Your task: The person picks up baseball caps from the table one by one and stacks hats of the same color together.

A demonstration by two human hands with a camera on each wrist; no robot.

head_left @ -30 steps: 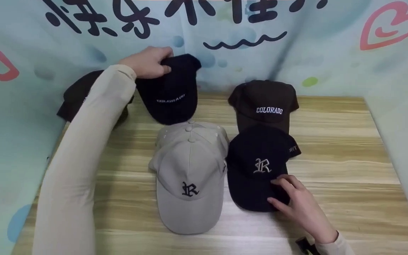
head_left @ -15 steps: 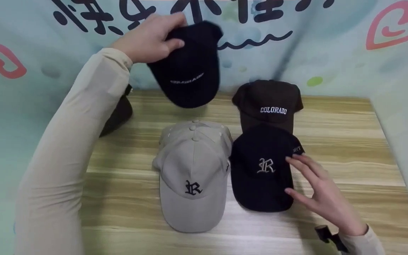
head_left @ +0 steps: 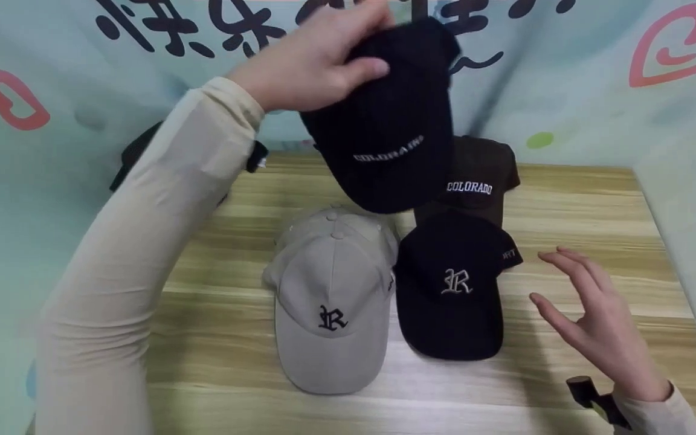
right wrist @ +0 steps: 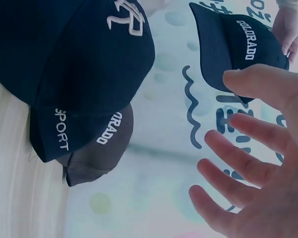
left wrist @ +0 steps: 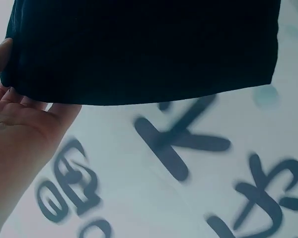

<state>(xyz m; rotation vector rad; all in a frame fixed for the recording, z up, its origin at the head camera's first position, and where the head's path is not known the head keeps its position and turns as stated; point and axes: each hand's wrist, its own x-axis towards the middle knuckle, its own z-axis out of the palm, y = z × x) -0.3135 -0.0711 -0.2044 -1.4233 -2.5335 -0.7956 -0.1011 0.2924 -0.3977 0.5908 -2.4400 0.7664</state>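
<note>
My left hand (head_left: 318, 63) pinches the back edge of a dark navy baseball cap (head_left: 390, 121) lettered COLORADO and holds it up in the air, brim downward. In the left wrist view the thumb and fingers grip the rim of this cap (left wrist: 144, 49). My right hand (head_left: 602, 320) hovers with spread fingers to the right of a navy cap (head_left: 454, 290) bearing an R, apart from it. The right wrist view shows the right hand (right wrist: 258, 153) holding nothing. Behind the R cap lies a brown COLORADO cap (head_left: 484, 175), partly covered by the raised cap.
Grey-beige caps (head_left: 333, 302), one stacked over another, lie in the middle of the wooden table (head_left: 589, 217). A dark cap (head_left: 136, 154) at the back left is mostly hidden by my left sleeve (head_left: 161, 223). A printed cloth backdrop (head_left: 571, 109) rises behind the table.
My left hand has lifted the navy COLORADO cap from the back and carried it rightward, toward the brown cap. My right hand has let the R cap go and moved right.
</note>
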